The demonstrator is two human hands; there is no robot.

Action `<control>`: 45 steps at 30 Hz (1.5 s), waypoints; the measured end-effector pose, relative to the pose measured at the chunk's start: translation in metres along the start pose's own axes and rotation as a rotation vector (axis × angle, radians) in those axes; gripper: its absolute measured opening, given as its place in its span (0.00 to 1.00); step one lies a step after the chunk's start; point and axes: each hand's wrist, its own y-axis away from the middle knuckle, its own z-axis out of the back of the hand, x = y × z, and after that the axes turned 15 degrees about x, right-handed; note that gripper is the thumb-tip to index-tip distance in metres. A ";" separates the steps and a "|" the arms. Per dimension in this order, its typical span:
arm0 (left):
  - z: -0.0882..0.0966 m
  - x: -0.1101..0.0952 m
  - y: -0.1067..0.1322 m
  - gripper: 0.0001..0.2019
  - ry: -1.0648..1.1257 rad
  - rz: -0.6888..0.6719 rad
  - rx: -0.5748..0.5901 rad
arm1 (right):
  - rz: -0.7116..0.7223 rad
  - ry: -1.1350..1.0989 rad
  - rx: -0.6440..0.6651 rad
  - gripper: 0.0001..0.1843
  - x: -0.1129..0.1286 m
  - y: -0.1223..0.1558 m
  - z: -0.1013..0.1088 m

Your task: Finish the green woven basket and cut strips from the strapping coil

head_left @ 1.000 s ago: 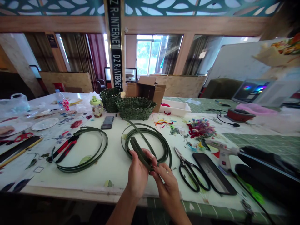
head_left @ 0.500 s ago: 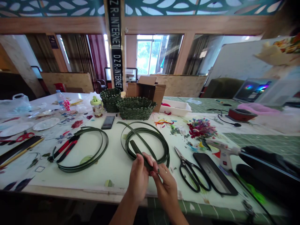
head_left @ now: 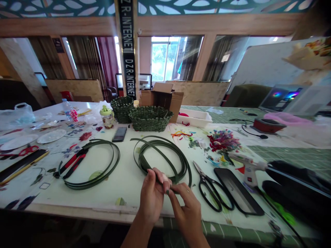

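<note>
My left hand (head_left: 153,196) is closed around a flat dark green weaving strip, mostly hidden behind the fingers. Beside it, my right hand (head_left: 186,206) pinches the same strip between thumb and fingers, close to the left fingertips. Just beyond both hands lies a coil of green weaving strips (head_left: 184,162), with one strip crossing its middle. A smaller loop of strips (head_left: 113,168) rests to the left, with red-and-black-handled pliers (head_left: 74,163) at its edge. To the right of my hands are black-handled scissors (head_left: 210,186).
Two woven green baskets (head_left: 151,119) stand at the back before a cardboard box (head_left: 176,105). On the right are a black tray (head_left: 240,193), a glue gun (head_left: 249,170) and colourful pipe-cleaner-like pieces (head_left: 223,141). A lidded cup (head_left: 107,119) and white plates (head_left: 51,136) are left.
My right hand has shifted slightly right and down. The strip's end that stuck up above my left hand is lower and less visible. The left hand has barely moved.
</note>
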 end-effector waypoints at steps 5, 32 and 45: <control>-0.001 -0.003 0.000 0.22 0.104 -0.034 -0.007 | 0.002 0.169 -0.140 0.03 0.000 0.002 -0.004; 0.056 -0.115 0.022 0.17 0.411 -0.068 -0.220 | 0.393 0.429 0.977 0.04 0.007 -0.039 0.015; 0.077 -0.111 -0.017 0.18 0.317 -0.081 -0.159 | 0.475 0.715 0.901 0.11 -0.052 -0.103 0.076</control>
